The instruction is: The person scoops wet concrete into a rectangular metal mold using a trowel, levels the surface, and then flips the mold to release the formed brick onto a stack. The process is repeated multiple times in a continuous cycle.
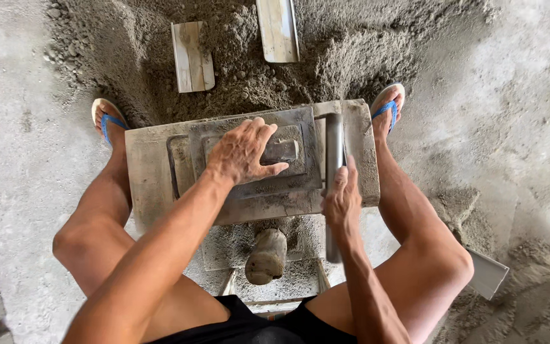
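Left hand [244, 153] is spread flat on the lid [256, 159] of a grey mould [154, 172] between the feet, fingers wide over its handle. Right hand [342, 200] is wrapped round a metal bar [334, 137] along the mould's right side. A chunky wooden handle [266, 257] sticks out below. Two boards [192, 56] poke out of the sand pile [351, 57] behind, blue flip-flops [386, 105] on dusty concrete floor [7, 127].

Sand heap [326, 57]; two boards [192, 57]; blue sandals [386, 105]
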